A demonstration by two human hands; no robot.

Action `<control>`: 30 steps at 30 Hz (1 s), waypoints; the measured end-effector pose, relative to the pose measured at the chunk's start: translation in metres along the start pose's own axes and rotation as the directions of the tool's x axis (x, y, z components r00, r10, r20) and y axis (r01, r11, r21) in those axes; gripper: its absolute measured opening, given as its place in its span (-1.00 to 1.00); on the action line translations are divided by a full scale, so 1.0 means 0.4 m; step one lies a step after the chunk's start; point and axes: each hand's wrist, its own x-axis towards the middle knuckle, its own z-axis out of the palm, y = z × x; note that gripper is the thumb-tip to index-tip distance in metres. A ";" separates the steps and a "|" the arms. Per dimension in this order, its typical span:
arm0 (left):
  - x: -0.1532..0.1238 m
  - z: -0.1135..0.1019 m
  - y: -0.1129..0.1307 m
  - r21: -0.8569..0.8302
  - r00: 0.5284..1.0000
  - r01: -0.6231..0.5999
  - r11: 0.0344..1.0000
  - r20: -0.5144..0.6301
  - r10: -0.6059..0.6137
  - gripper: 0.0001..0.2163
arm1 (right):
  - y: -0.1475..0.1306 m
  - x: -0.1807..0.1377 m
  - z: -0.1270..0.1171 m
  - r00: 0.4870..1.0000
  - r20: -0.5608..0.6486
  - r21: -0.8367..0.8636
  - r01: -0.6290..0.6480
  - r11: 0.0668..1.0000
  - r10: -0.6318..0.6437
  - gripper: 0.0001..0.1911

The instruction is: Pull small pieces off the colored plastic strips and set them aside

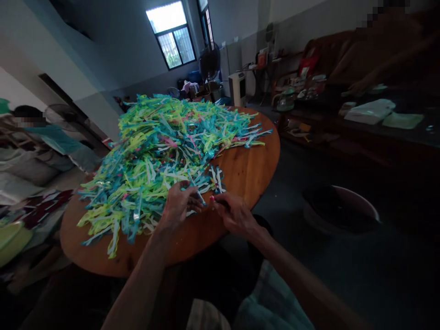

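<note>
A large heap of blue, yellow-green and white ribbon-like strips (pixel 165 137), with some pink among them, covers much of the round wooden table (pixel 250 165). At the near edge of the heap, my left hand (pixel 180 201) has its fingers curled around a thin pale strip (pixel 202 199). Close to its right, my right hand (pixel 235 211) pinches a small pink piece (pixel 212 198); what kind of thing it is I cannot make out. A small gap separates the two hands. Several white and blue strips (pixel 216 178) lie just beyond them.
A person (pixel 57 137) is at the left, and another person (pixel 381 50) sits at the right by a dark table with a glass pitcher (pixel 286 100) and plastic bags (pixel 371 111). A wide basin (pixel 340 211) stands on the floor at right. A yellow-green basin (pixel 13 240) is at far left.
</note>
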 end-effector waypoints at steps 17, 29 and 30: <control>-0.072 0.042 -0.032 -0.688 0.990 -0.109 0.717 -0.136 0.020 -0.80 | -0.036 -0.030 0.063 0.990 -0.031 -0.006 0.135 0.991 -0.135 -0.85; -0.115 -0.004 -0.049 -0.714 0.987 -0.158 0.682 -0.105 0.119 -0.51 | -0.023 -0.030 0.093 0.918 -0.235 -0.099 0.305 0.947 -0.320 -0.72; -0.115 -0.004 -0.051 -0.719 0.987 -0.162 0.676 -0.108 0.122 -0.50 | -0.021 -0.031 0.096 0.909 -0.247 -0.108 0.318 0.942 -0.335 -0.72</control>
